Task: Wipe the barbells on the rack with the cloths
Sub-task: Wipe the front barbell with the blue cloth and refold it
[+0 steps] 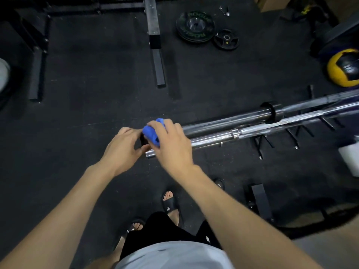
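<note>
2 hands (147, 144) (right gripping blue cloth (153, 133)), barbell end (204, 141)

A bright blue crumpled cloth (152, 134) covers silvery chrome steel barbells (213, 139); a yellow-and-black round medicine ball (342, 69) lies on the black speckled rubber floor (87, 94).

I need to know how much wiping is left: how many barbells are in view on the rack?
2. The nearer barbell runs from under the right hand toward the right edge; the farther barbell lies parallel just behind it. Others may sit out of frame to the right.
</note>
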